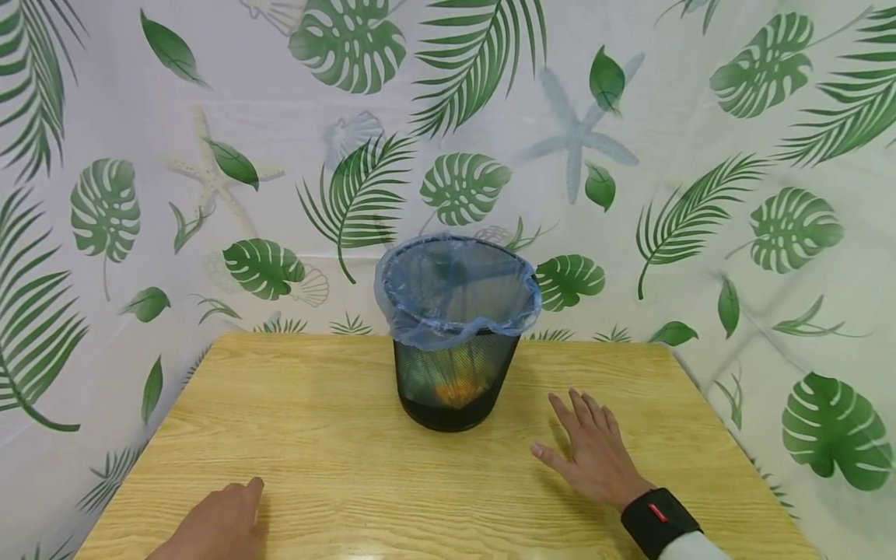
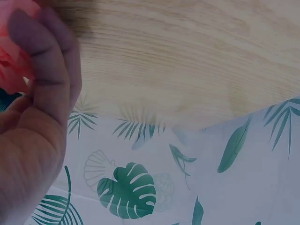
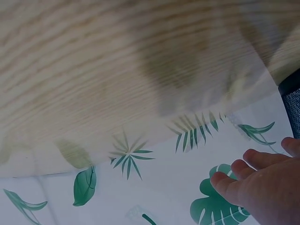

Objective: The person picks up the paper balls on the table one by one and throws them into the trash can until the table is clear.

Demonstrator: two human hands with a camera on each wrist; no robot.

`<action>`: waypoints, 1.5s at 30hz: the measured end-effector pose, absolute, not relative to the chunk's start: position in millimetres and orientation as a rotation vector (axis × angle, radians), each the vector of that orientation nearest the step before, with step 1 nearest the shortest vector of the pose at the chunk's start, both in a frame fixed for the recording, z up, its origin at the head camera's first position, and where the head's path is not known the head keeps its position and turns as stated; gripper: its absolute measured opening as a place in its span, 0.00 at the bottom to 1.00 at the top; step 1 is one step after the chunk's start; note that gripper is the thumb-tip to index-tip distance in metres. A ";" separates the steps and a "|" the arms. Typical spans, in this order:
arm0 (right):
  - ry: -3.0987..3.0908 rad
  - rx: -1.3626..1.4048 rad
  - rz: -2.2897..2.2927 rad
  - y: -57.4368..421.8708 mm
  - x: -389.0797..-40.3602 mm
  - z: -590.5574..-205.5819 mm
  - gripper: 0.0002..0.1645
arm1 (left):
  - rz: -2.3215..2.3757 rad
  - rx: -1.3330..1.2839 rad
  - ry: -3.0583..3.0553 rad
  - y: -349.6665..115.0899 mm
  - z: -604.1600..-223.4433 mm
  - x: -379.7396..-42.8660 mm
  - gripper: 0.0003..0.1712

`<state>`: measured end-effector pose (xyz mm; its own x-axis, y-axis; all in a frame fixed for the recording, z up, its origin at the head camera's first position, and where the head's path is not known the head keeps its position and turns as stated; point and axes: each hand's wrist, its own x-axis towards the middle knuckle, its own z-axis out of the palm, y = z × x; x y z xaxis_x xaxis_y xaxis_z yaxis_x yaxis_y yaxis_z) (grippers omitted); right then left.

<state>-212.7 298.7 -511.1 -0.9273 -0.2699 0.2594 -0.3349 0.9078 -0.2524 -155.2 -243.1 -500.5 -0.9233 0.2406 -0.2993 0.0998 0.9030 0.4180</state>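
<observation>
My left hand (image 1: 217,521) is low over the front left of the wooden table. In the left wrist view its curled fingers (image 2: 49,75) lie around a crumpled pinkish-red ball (image 2: 11,51), which looks like paper; the head view hides it behind the hand. Spread fingers mark my right hand (image 1: 595,459), over the table's right side with nothing in its grasp. A black mesh wastebasket (image 1: 448,412) stands upright at the back middle, lined with a blue plastic bag (image 1: 448,334) folded over its rim. Something orange (image 1: 460,389) shows through the mesh near the bottom.
The light wooden table (image 1: 329,459) ends at a white curtain (image 1: 280,194) printed with green leaves, which hangs behind and at both sides. My right wrist wears a black band (image 1: 658,517).
</observation>
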 end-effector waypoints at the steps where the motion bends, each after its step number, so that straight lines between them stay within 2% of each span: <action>1: -2.853 0.457 0.433 299.0 -212.2 -511.4 0.52 | 0.601 0.256 2.735 -242.3 -499.1 -156.0 0.14; 7: -2.861 0.449 0.435 300.1 -210.1 -513.7 0.51 | 0.653 0.287 2.837 -235.7 -489.3 -165.1 0.24; 13: -2.858 0.450 0.421 299.9 -209.2 -515.3 0.51 | 0.667 0.389 3.034 -224.6 -473.2 -174.5 0.17; 24: -2.858 0.456 0.420 300.2 -209.5 -513.2 0.51 | 0.839 0.817 3.426 -188.6 -409.7 -205.9 0.18; 31: -2.846 0.466 0.422 299.0 -210.1 -510.7 0.51 | 1.146 1.007 3.378 -162.0 -372.2 -223.7 0.16; 36: -2.843 0.472 0.426 296.5 -209.9 -507.6 0.52 | 1.331 1.175 3.362 -143.8 -351.7 -236.1 0.19; 45: -2.851 0.468 0.437 296.8 -210.2 -508.8 0.52 | 1.551 1.472 3.247 -108.0 -327.6 -254.9 0.16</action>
